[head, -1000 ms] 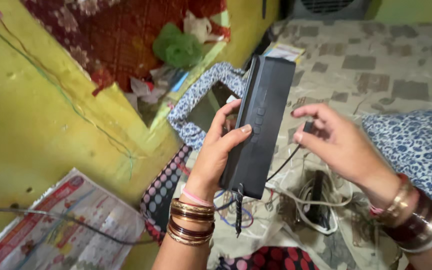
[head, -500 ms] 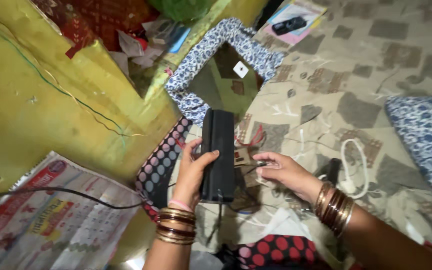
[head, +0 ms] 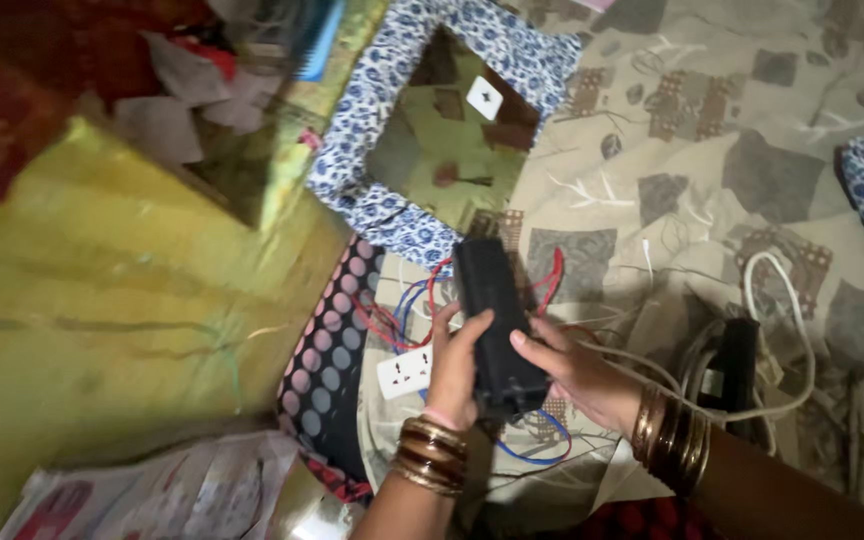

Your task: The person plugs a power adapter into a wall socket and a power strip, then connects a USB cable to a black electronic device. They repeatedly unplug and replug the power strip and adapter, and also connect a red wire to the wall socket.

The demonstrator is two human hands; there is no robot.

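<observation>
grip: left hand [head: 455,362] and right hand [head: 577,375] fingers wrapped on the long black box [head: 493,325], both sides, low over the patterned floor mat [head: 692,150]
tip: prob keep both hands on, wires [head: 407,310] hang under it
edges: white socket [head: 405,371] just left, black adapter [head: 735,365] w/ white cable right
room: mat open toward the blue floral frame [head: 372,190]

We're in a home, down on a patterned bedsheet [head: 712,150]. Yellow wall [head: 102,300] alongside, newspaper [head: 152,490], a floral-framed mirror [head: 352,150] lying flat.
</observation>
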